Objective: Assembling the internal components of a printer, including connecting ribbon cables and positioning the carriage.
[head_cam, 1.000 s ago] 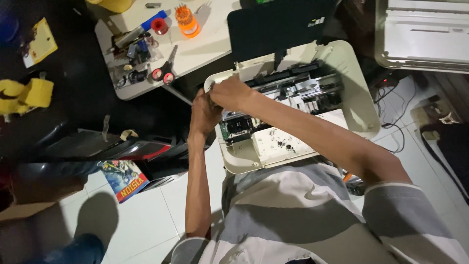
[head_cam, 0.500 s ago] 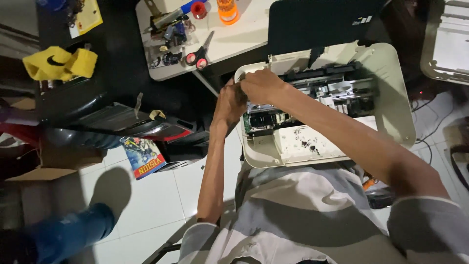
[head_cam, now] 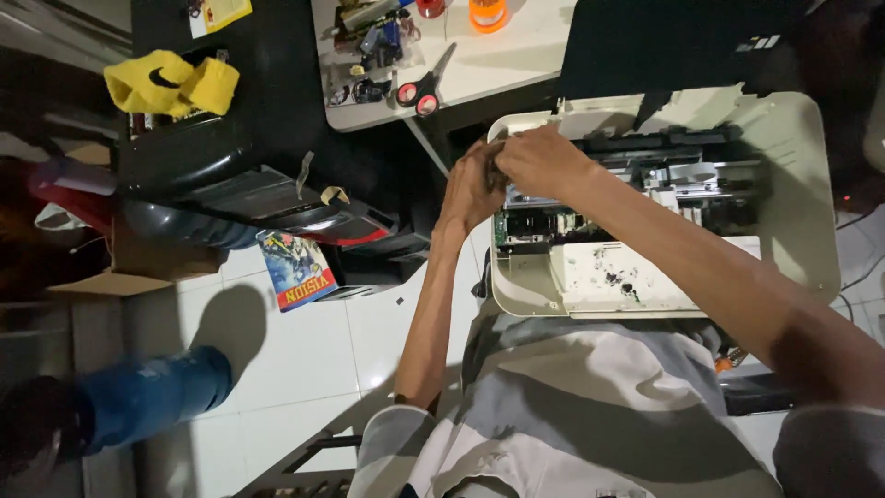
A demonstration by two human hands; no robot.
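Head view is showing both hands meeting at the opened cream printer [head_cam: 784, 231], lying at three o'clock. Left hand [head_cam: 470, 189] and right hand [head_cam: 544, 161] are curling fingers narrowly together on its left inner edge; what they pinch is hidden. A colourful booklet [head_cam: 297, 269] is lying on the floor at nine o'clock.

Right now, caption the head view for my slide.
Both hands, left hand and right hand, work at an opened printer's left end.
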